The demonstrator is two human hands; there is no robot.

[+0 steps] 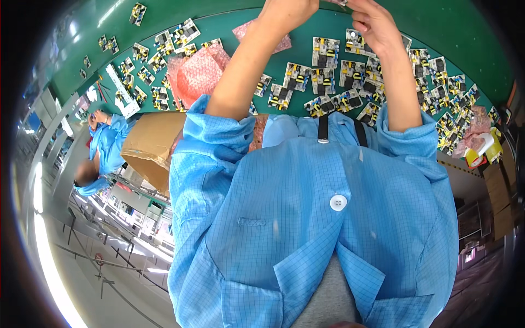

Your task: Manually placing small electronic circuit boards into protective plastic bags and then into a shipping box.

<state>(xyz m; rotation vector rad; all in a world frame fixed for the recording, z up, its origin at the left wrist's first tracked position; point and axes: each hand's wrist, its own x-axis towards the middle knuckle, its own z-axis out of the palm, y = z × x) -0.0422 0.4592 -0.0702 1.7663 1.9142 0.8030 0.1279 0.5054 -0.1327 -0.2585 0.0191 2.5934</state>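
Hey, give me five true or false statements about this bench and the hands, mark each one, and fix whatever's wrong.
1. Both hands wear gloves. False: the left hand and right hand are bare.
2. Many circuit boards lie on the green table. True.
3. The bubble wrap beside the left forearm is blue. False: that bubble wrap is pink.
4. A cardboard box is on the person's left. True.
5. The jacket is red. False: it is blue.

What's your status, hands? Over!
Left hand, right hand at top edge, grips unclear. Small item between, partly unseen. Circuit boards crowding table; pink bubble wrap beside left forearm.
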